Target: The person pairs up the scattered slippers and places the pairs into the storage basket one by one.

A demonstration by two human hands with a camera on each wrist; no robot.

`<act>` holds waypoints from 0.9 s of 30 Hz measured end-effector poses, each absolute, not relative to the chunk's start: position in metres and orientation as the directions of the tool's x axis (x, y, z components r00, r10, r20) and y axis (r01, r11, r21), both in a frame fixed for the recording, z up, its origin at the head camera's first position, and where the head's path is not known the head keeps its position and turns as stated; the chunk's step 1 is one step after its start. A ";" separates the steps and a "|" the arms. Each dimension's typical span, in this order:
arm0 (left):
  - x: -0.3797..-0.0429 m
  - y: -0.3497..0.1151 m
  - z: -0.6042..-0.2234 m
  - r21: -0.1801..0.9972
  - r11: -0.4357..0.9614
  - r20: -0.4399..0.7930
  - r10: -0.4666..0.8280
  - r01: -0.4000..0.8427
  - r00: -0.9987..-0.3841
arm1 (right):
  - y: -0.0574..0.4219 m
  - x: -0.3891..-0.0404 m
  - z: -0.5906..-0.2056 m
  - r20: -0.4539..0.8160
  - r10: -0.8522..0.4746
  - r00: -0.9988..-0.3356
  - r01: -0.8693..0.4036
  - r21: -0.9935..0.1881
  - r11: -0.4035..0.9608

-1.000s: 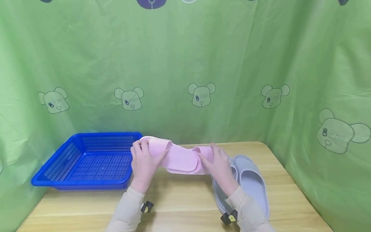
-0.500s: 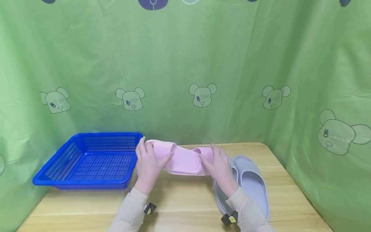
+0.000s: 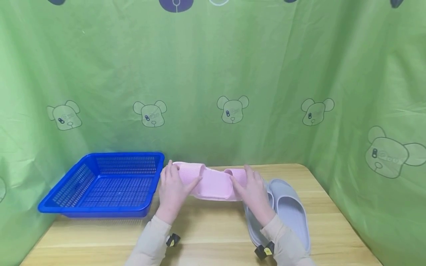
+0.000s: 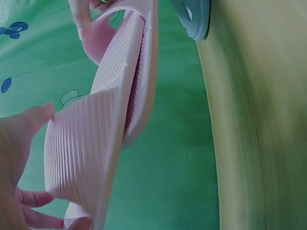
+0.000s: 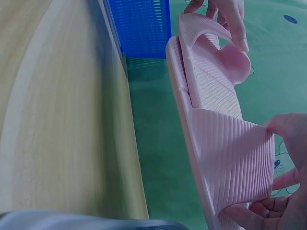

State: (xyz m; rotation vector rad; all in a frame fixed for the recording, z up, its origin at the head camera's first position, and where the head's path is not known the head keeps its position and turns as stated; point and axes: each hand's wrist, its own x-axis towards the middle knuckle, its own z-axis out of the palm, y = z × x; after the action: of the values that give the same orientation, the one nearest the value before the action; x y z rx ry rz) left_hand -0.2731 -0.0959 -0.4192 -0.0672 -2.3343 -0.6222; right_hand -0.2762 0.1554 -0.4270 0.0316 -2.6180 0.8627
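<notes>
Two pink slippers with ribbed straps overlap heel to heel, raised above the wooden table. My left hand (image 3: 173, 192) grips the left slipper (image 3: 191, 173) by its toe end and strap. At the other end, my right hand (image 3: 254, 194) holds the right slipper (image 3: 239, 178) in the same way. In the left wrist view, the left slipper's strap (image 4: 81, 143) lies between thumb and fingers, and the two soles are close together with a narrow dark gap. The right wrist view has the right slipper's strap (image 5: 235, 158) within the right hand's grasp (image 5: 290, 187).
A blue plastic basket (image 3: 100, 211) stands at the left of the table (image 3: 206, 229), its right side close to my left hand. A pair of grey slippers (image 3: 293, 218) lies on the right, partly under my right forearm. A green curtain (image 3: 199, 74) hangs behind.
My left hand has shifted right and slightly down with its pink slipper, so the slippers overlap more. My right hand has barely moved.
</notes>
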 end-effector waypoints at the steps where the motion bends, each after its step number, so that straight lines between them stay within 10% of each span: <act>1: -0.273 -0.096 -0.419 0.424 0.878 0.640 -0.118 0.221 -0.759 | 0.156 -0.277 -0.427 0.371 0.097 -0.923 -0.143 -0.567 0.811; 27: -0.276 -0.094 -0.427 0.096 0.926 0.698 0.198 0.365 -0.688 | 0.178 -0.279 -0.415 0.380 0.126 -0.916 -0.135 -0.591 0.796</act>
State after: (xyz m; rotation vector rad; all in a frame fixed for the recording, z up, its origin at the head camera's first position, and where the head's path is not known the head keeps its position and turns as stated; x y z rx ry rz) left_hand -0.2765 -0.0942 -0.4268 -0.3970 -2.3455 -0.2945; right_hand -0.2792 0.1776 -0.4146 0.0069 -2.5802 0.8916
